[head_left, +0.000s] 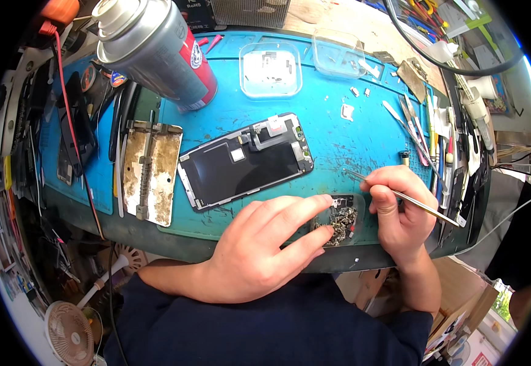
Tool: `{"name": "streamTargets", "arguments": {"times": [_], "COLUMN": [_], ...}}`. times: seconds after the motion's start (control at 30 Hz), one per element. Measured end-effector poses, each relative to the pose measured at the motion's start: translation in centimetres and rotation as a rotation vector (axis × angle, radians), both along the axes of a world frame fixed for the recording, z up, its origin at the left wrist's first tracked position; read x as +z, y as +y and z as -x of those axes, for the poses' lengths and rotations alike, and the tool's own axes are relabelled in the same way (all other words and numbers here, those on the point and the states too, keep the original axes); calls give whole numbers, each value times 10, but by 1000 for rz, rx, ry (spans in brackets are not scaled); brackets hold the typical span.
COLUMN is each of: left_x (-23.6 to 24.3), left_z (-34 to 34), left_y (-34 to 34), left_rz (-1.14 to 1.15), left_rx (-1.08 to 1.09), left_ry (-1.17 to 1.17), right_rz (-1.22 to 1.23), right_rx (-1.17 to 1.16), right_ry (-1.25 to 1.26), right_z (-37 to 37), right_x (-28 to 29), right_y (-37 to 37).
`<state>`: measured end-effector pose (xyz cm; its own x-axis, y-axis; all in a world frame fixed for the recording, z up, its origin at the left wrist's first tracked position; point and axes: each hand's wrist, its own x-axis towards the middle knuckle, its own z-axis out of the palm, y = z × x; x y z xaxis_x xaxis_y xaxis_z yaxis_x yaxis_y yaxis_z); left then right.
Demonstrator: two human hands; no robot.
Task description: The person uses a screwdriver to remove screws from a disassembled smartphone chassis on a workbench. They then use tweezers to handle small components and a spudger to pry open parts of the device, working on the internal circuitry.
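Observation:
My right hand (402, 216) grips a pair of metal tweezers (427, 206) between thumb and fingers, with their tips pointing up and left above the mat. My left hand (268, 247) reaches over a small clear tray (358, 207) at the mat's near edge, its fingers apart. Two of its fingertips rest at or in the tray, among a heap of tiny screws and metal bits (343, 226); whether they touch a piece, I cannot tell. Left of the tray lies a phone screen assembly (247, 161), its dark back up, with a ribbon cable near the top.
Farther back stand a spray can (161, 55), a square clear box of small parts (271, 91) and another clear container (332, 67). A stained metal holder (137, 174) lies left of the screen. Several hand tools (415, 128) line the right side of the blue mat (229, 113).

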<state>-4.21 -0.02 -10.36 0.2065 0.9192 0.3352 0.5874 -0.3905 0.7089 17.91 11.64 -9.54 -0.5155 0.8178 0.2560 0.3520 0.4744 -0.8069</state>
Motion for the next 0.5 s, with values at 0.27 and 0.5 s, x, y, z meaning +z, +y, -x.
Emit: {"name": "streamTargets", "arguments": {"times": [0.27,0.5], "left_x": [-1,1], "left_z": [-1,-1], "left_y": [0,0], "left_rz": [3,18], "left_rx": [7,9], "left_ry": [-6,7], "right_rz": [-68,-69], "right_rx": [47,-55], "right_ry": [-23,52], "right_z": [-2,-18], "right_x": [0,4], "right_y": [2,-2]}}
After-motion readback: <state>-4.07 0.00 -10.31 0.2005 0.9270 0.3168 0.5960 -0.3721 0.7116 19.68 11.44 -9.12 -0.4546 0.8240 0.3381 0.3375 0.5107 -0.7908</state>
